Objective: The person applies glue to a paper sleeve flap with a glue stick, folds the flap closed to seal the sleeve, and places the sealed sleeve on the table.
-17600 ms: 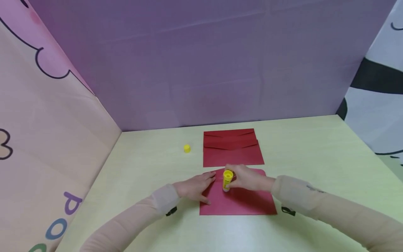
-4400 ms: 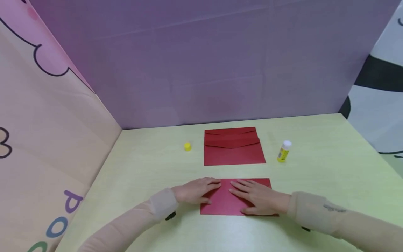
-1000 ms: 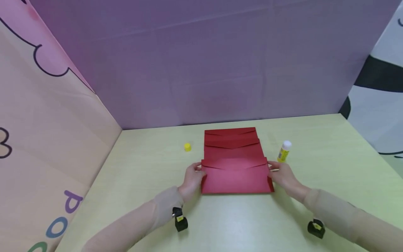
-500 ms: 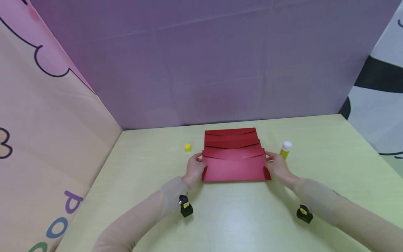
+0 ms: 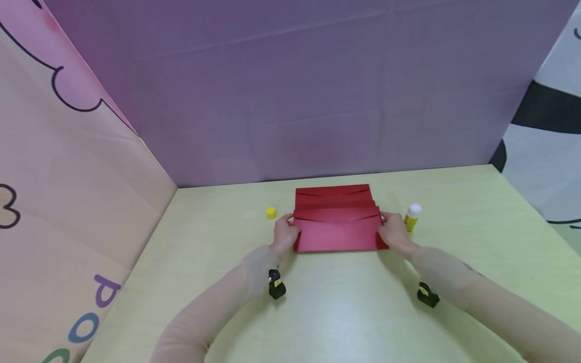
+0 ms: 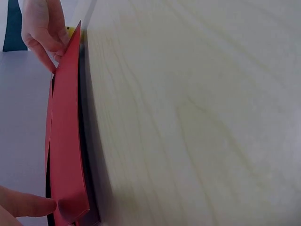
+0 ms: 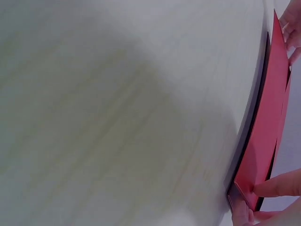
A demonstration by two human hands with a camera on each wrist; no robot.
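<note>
A red envelope [image 5: 338, 236] with its flap folded at the far side is held by both hands over the table. My left hand [image 5: 285, 236] pinches its left edge, thumb on top and fingers beneath. At the opposite edge my right hand [image 5: 394, 232] grips it the same way. Behind it lie more red envelopes [image 5: 333, 195], overlapped by the held one in the head view. In the left wrist view the envelope [image 6: 66, 136] bows slightly along its length. The right wrist view shows a dark gap under the near edge of the envelope [image 7: 265, 117].
A glue stick [image 5: 412, 218] with a white end up stands just right of my right hand. Its yellow cap [image 5: 271, 213] sits left of the envelopes. The pale wooden table [image 5: 345, 312] ends at a purple backdrop [image 5: 290, 101].
The glue stick went from my right hand to the table, and the envelope's flap was folded and pressed. Over the last second both hands carried the envelope away from me, onto the others.
</note>
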